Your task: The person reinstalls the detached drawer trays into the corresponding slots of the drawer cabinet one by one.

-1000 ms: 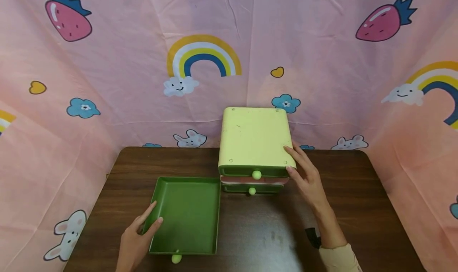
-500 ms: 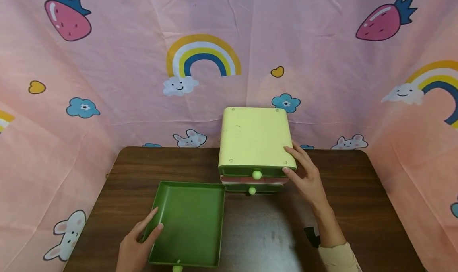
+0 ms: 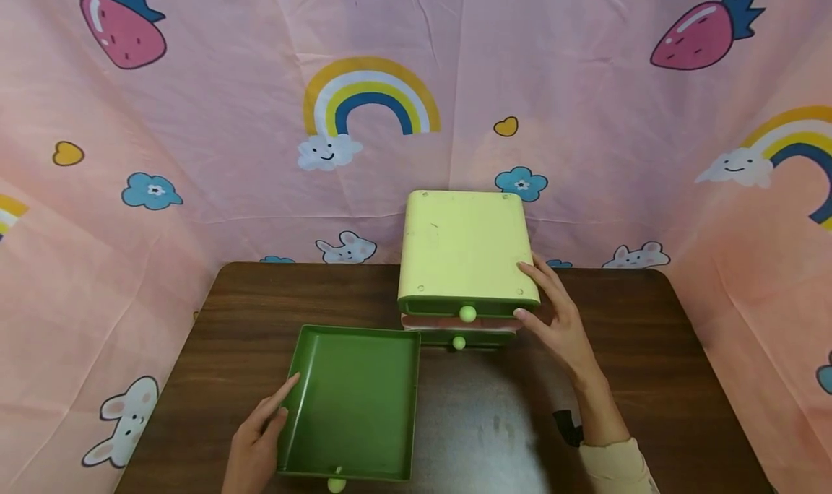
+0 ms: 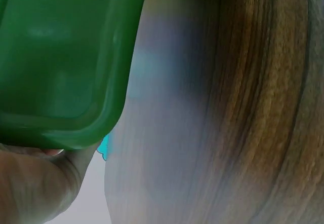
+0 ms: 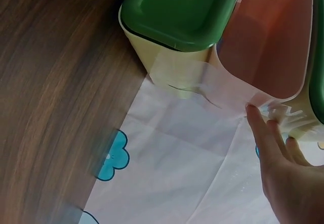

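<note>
A shallow green drawer (image 3: 354, 400) with a round light-green knob (image 3: 336, 485) lies in front and left of a stacked cabinet. My left hand (image 3: 255, 436) grips the drawer's left wall; the left wrist view shows its rounded front corner beside the hand. The cabinet has a pale yellow top (image 3: 466, 245). Its upper green drawer (image 3: 432, 306) and lower green drawer (image 3: 435, 338) are in place. Between them the pink compartment (image 5: 268, 36) is an empty slot. My right hand (image 3: 564, 328) rests on the cabinet's right side, its fingers extended against the wall in the right wrist view.
Everything stands on a dark brown wooden table (image 3: 650, 378). A pink patterned cloth (image 3: 260, 82) hangs behind and along both sides. A small black object (image 3: 568, 427) lies beside the right forearm.
My left hand has moved right with the green drawer, whose far right corner now overlaps the lower drawer in the head view. The right hand and the cabinet stay nearly in place.
</note>
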{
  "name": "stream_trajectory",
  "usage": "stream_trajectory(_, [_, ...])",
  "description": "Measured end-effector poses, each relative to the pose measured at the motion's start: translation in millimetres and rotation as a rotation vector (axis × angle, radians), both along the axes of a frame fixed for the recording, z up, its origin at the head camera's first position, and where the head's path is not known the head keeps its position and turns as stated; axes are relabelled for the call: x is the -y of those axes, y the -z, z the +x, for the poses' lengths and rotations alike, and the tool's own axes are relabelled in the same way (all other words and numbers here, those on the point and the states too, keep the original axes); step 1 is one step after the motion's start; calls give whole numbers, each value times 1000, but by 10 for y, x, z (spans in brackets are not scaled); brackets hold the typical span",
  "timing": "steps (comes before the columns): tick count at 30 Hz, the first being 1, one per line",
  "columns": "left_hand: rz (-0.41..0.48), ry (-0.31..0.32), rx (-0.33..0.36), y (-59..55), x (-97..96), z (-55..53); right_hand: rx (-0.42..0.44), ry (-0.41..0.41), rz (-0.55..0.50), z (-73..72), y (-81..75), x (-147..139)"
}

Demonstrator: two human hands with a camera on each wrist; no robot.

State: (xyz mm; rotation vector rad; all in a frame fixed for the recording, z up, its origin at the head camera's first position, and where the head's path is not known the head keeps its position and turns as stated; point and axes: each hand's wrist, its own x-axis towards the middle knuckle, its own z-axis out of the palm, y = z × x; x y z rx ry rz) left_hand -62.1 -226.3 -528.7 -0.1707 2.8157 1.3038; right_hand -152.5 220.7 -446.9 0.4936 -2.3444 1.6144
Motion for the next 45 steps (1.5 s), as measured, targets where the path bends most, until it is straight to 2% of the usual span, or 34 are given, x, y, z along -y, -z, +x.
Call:
stream_trajectory(5, [47, 46, -7, 10, -32, 15, 6, -6, 16, -4, -14, -3])
stream_trajectory(8, [82, 81, -34, 12, -93, 30, -11, -10, 16, -9, -7, -6])
stream_trajectory(16, [143, 173, -177, -24, -312, 68, -22, -19, 2, -13, 5, -8])
stream_trajectory(21, [203, 210, -247, -2, -358, 79, -2, -9, 11, -4, 3, -5])
stream_trajectory(30, [285, 288, -286, 68, -377, 72, -10, -8, 6, -12, 1, -13])
stream_trajectory(35, [335, 304, -264, 61, -426, 79, -10, -5, 12, -10, -3, -15])
stream_trajectory(41, [333, 303, -182, 43, -542, 81, -16, -16, 7, -6, 4, -4])
stream_trajectory(45, [355, 277, -111, 30, -638, 93, -20, -19, 10, -9, 8, -3])
